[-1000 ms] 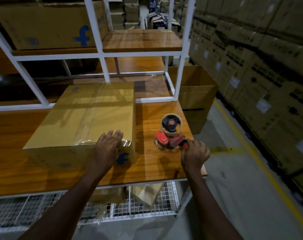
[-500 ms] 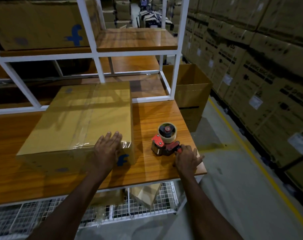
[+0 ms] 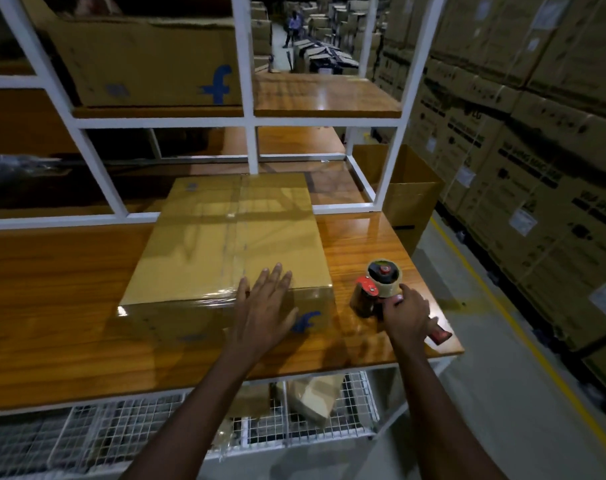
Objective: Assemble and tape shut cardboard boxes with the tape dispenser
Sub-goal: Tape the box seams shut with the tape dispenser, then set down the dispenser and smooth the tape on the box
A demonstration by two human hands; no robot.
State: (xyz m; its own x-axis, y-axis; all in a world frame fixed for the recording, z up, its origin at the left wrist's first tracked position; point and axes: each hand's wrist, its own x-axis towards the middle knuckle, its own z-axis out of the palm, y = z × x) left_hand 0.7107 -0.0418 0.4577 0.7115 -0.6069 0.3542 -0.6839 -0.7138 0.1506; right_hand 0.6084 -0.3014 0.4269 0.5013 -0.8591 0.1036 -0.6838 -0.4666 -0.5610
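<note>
Box [image 3: 232, 233] sits on the table [image 3: 52, 306], top seam taped, tape dispenser [image 3: 377, 285] just right of it with your right hand [image 3: 407, 315] wrapped round its handle; left hand [image 3: 265, 306] lies flat, fingers spread, on the near edge, so rub that tape tail down hard.

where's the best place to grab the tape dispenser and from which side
Grip the tape dispenser by its red handle, coming from the near side. The handle sticks out toward the near edge of the table, while the tape roll and front end point away. The right hand is curled round that handle.
</note>
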